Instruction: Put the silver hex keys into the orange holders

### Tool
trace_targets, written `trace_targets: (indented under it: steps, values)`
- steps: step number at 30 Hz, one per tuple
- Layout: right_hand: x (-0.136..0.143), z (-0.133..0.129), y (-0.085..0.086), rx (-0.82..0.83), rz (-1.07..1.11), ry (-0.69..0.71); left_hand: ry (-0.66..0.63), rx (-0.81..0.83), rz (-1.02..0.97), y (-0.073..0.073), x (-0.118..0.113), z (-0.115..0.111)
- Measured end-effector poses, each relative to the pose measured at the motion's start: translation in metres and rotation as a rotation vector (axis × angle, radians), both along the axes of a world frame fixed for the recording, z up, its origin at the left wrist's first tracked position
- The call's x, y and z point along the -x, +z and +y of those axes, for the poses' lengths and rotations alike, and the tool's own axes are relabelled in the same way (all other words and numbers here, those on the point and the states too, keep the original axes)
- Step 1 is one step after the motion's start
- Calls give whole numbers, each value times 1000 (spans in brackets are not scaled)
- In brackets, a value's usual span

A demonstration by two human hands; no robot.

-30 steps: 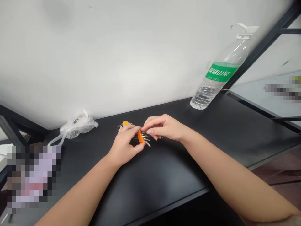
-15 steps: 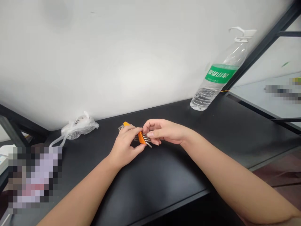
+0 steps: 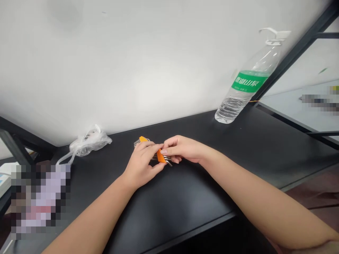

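Note:
Over the black tabletop (image 3: 169,201), my left hand (image 3: 141,160) grips a hex key set with an orange plastic holder (image 3: 161,156). Straight ends of several thin metal keys poke out at the set's far left, and bent ends of thicker keys show at its right. My right hand (image 3: 182,148) is closed at that right end, its thumb and forefinger pinched against the holder's top edge on what seems to be one hex key. Fingers hide most of that key. The middle of the set lies under my left fingers.
Against the white wall stands a large water bottle (image 3: 250,83) with a green label and white handle. A knotted clear plastic bag (image 3: 91,143) lies at the back left. Black frame bars (image 3: 296,53) rise on both sides. A blurred-out lilac item (image 3: 50,194) is at the left edge.
My right hand has moved slightly left, its thumb and forefinger now pressed against the orange holder. My left hand keeps its grip on the set.

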State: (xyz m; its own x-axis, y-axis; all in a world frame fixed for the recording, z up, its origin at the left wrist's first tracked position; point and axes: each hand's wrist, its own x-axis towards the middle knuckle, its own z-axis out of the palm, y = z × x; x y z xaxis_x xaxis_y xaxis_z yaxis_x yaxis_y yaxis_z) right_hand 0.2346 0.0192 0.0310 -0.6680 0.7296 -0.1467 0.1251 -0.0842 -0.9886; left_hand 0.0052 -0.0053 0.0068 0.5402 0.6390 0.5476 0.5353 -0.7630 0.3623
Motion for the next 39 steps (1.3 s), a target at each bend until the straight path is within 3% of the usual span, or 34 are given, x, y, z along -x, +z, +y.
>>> trace_targets:
  steps: [6, 9, 13, 16, 24, 39]
  values:
    - [-26, 2, 20, -664, -553, -88, 77, 108, 24, -3, 2, 0]
    - [-34, 2, 17, -691, -812, -7, 119, 191, 26, -4, 1, 0]
    - [-22, -6, 8, -715, -1010, 79, 138, 247, -2, -5, 1, 1]
    - [-9, -12, 8, -831, -981, 2, 147, 249, 22, -5, 0, 2]
    - [-9, -13, 21, -867, -533, -132, 165, 234, 78, -3, -1, 1]
    - [-9, -17, 23, -960, -586, -103, 169, 240, 104, -3, -1, 1]
